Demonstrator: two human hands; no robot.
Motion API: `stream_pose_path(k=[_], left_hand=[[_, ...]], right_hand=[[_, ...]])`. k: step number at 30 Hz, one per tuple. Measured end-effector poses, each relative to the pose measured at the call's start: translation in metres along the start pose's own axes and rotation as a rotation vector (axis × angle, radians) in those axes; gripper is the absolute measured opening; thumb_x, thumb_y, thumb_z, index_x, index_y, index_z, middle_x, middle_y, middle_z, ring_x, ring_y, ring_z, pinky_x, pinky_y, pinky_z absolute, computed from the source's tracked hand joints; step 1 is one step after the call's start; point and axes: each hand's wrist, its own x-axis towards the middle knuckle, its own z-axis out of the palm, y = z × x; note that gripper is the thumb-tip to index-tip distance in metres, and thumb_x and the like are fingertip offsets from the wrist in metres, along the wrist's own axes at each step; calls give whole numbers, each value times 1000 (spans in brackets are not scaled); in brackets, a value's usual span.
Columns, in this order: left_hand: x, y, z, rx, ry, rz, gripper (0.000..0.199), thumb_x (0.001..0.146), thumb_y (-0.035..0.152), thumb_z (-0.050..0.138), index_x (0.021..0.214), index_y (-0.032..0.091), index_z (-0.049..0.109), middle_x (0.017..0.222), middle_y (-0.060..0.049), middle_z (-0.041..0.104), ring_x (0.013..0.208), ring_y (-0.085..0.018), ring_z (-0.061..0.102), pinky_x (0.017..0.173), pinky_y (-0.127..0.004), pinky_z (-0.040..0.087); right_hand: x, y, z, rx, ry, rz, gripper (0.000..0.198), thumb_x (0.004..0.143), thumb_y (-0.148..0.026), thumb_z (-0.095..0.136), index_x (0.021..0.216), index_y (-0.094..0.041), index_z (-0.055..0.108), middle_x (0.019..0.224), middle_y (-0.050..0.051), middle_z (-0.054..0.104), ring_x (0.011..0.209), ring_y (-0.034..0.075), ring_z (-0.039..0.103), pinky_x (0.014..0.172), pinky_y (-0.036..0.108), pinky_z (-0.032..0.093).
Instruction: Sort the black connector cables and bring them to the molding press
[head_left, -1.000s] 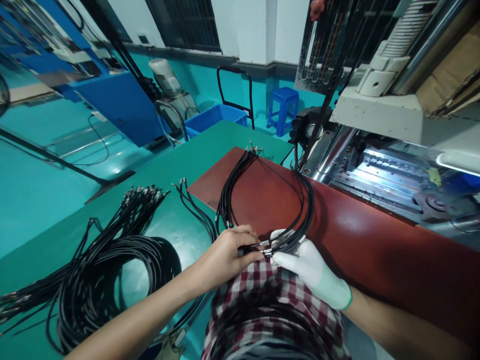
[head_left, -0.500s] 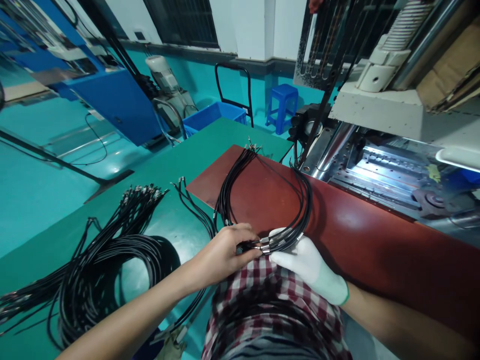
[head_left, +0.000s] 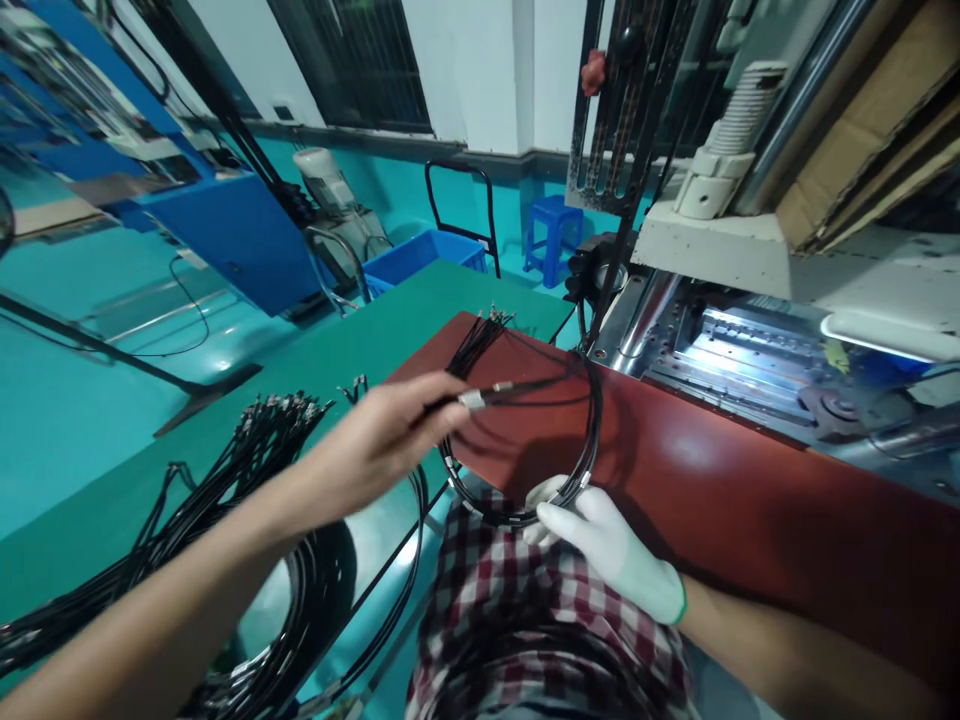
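Note:
My bare left hand (head_left: 394, 425) is raised over the red-brown board (head_left: 690, 460), its fingers closed around a black cable (head_left: 525, 392) with a pale metal sleeve near the fingertips. My right hand (head_left: 600, 535), in a white glove, grips the near edge of a looped bundle of black cables (head_left: 595, 420) with small silver sleeves along it. The far ends of that bundle, with small metal terminals, rest at the board's back. Left of my left arm lies a large heap of black cables (head_left: 225, 500), partly hidden by the forearm.
The green tabletop (head_left: 420, 310) extends under the board. To the right stands a press machine (head_left: 712, 350) with a lit metal bed. Past the table are a blue crate (head_left: 424, 258), a blue stool (head_left: 553, 240) and a blue machine cabinet (head_left: 232, 240).
My left hand has moved up and left from the bundle, drawing one cable away. My right hand keeps its hold near the lap. The camera view has shifted slightly.

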Motion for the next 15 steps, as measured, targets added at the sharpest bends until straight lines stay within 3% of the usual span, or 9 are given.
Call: stream_pose_path(k=[4,6,12,15], left_hand=[[14,21,-35,-32,539,29,28,91,48,56,87,22,66,70,1,52,62,-12,41,55,-25,30],[9,31,-39,-67,707,5,26,92,49,54,85,26,64,68,1,46,60,-13,38,55,-28,28],[-20,45,-27,-132,821,-107,24,94,48,51,84,28,59,70,1,42,64,-14,38,58,-33,26],[-21,48,-34,-217,982,-90,35,94,45,51,69,21,44,74,2,38,59,-11,27,55,-30,21]], right_hand=[[1,6,3,272,81,19,48,73,-51,75,97,-13,58,83,6,67,80,19,70,76,31,53],[2,10,3,373,117,13,46,71,-49,78,94,-13,59,82,4,66,79,19,70,74,29,53],[10,23,-3,542,120,8,36,72,-38,81,91,-13,63,87,5,69,81,19,71,78,30,54],[14,25,-4,622,164,16,35,71,-35,82,91,-13,64,86,5,70,81,19,71,78,30,54]])
